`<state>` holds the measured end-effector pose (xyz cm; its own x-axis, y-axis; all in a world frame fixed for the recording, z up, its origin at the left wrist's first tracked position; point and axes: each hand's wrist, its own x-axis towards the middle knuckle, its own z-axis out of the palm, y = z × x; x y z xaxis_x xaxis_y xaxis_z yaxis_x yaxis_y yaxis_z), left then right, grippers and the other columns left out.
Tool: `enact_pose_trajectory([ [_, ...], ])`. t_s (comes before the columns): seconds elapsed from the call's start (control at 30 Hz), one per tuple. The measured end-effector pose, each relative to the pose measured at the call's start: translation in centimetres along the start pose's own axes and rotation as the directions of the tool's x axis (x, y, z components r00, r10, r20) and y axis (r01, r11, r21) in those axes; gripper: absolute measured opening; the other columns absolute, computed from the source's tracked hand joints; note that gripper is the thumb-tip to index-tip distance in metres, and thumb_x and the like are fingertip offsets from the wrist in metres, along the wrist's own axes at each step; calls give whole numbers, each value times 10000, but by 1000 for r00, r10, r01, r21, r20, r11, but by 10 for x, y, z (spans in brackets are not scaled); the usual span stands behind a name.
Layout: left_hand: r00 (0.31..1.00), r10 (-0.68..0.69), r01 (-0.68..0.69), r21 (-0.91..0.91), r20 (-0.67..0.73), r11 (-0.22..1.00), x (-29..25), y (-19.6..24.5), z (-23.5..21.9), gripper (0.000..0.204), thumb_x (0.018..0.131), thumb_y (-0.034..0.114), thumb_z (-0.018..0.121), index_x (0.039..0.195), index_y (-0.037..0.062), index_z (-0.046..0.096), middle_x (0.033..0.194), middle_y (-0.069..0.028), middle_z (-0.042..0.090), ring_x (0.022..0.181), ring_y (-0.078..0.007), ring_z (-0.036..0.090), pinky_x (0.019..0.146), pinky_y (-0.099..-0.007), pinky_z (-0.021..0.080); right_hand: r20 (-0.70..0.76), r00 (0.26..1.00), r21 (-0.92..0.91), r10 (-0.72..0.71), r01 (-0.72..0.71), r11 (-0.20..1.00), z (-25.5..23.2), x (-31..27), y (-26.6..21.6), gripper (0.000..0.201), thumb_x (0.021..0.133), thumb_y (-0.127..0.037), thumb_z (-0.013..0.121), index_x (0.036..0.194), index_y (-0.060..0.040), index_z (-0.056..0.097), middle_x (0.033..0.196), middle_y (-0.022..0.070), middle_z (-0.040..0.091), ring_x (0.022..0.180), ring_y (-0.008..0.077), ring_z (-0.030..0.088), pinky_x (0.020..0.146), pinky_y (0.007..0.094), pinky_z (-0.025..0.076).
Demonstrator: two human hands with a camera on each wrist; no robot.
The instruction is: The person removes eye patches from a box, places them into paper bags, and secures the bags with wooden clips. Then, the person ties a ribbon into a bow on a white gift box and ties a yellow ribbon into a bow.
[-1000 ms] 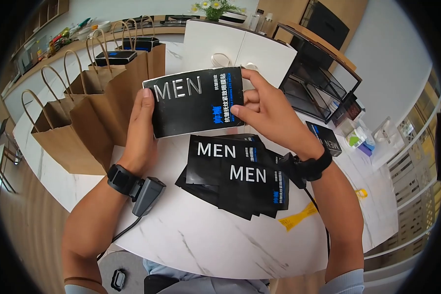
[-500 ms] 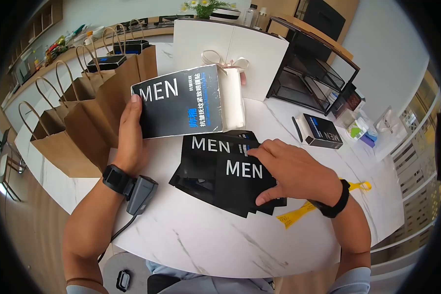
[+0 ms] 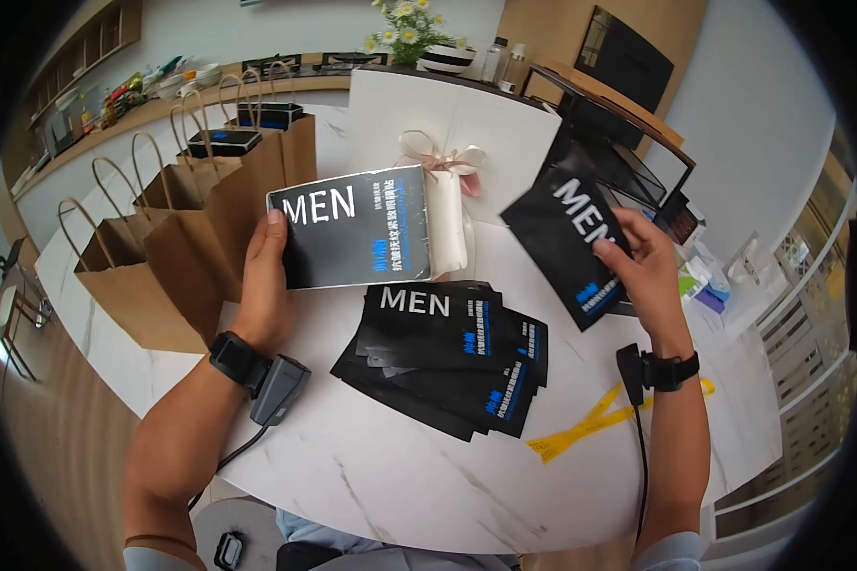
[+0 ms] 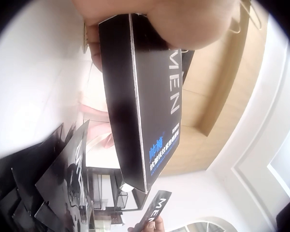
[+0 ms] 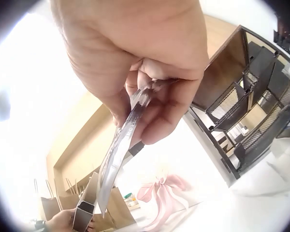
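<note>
My left hand holds a black cardboard box by its left end, thumb on the printed front. White lettering on it reads MEN, and a white flap sticks out of its right end. My right hand, off to the right, pinches a flat black sachet marked MEN between thumb and fingers. From the right wrist, that sachet shows edge-on, hanging from the fingertips. Below the box lies a fanned pile of similar sachets on the white marbled table.
Brown paper bags stand in a row at the left, black boxes showing at the tops of the farther ones. A white box with a ribbon bow stands behind. To the right are a black mesh rack and a yellow strap.
My right hand left the box's right end, reached down to the pile, and lifted a sachet up to the right. The box's end now shows its flap; my left hand still holds it.
</note>
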<state>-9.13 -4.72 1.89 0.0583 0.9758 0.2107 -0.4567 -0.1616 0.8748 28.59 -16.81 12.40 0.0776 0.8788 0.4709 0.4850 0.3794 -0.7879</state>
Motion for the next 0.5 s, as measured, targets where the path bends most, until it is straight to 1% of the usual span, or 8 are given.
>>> enact_pose_trajectory([
  [0.03,1000,4,-4,16,16,1000,0,-1,-1,453,1099,462,448,1298,81,591,1224,-5,630,1145,-108,555,1061,-303,407,9,998,8,-58,58,998,6,2,0,306,903,7,719,1201,18,651,1110,51,722,1024,90,657,916,236,514],
  [0.07,1000,9,-10,32,28,999,0,-2,-1,449,1100,460,445,1296,84,591,1216,-3,628,1139,-104,554,1056,-302,407,61,994,-63,-89,93,994,12,4,-1,311,899,2,727,1198,37,649,1116,63,724,1039,85,651,912,232,512],
  [0.1,999,13,-14,33,35,999,-1,-1,1,449,1100,460,445,1296,84,591,1216,-3,628,1139,-104,554,1056,-302,407,65,989,-85,-134,139,987,24,4,-6,313,895,-3,736,1191,46,647,1088,63,731,1012,81,652,887,230,519],
  [0.17,999,35,-35,108,9,994,-5,2,4,444,1101,462,442,1285,88,593,1195,0,626,1123,-98,553,1049,-297,408,90,995,-27,-37,40,999,37,6,-13,313,897,-15,745,1189,44,648,1060,53,737,967,83,657,861,237,524],
  [0.23,999,38,-38,109,9,993,-5,3,4,443,1102,463,441,1281,89,594,1190,3,623,1121,-96,550,1045,-294,408,99,994,-76,-39,46,996,42,11,-16,306,897,-32,753,1178,39,654,1039,54,743,934,87,663,838,240,527],
  [0.33,999,37,-37,102,-1,994,-5,3,5,444,1101,468,440,1274,89,595,1190,6,617,1121,-91,542,1040,-290,407,192,981,-120,-22,46,992,44,15,-20,288,893,-45,760,1155,31,669,1021,56,749,924,76,660,830,233,524],
  [0.43,999,38,-36,113,-13,993,-4,2,2,448,1100,473,443,1270,88,597,1194,6,613,1122,-89,534,1038,-286,402,135,989,-97,-55,68,993,42,19,-15,282,893,-44,761,1151,28,673,1009,52,749,922,71,658,828,232,522],
  [0.5,999,43,-42,133,-10,990,-4,1,1,448,1099,474,445,1267,87,598,1194,5,612,1120,-89,532,1037,-283,400,151,988,-97,-32,47,994,42,19,-15,284,889,-45,763,1151,26,678,1008,53,749,916,72,655,824,239,522],
])
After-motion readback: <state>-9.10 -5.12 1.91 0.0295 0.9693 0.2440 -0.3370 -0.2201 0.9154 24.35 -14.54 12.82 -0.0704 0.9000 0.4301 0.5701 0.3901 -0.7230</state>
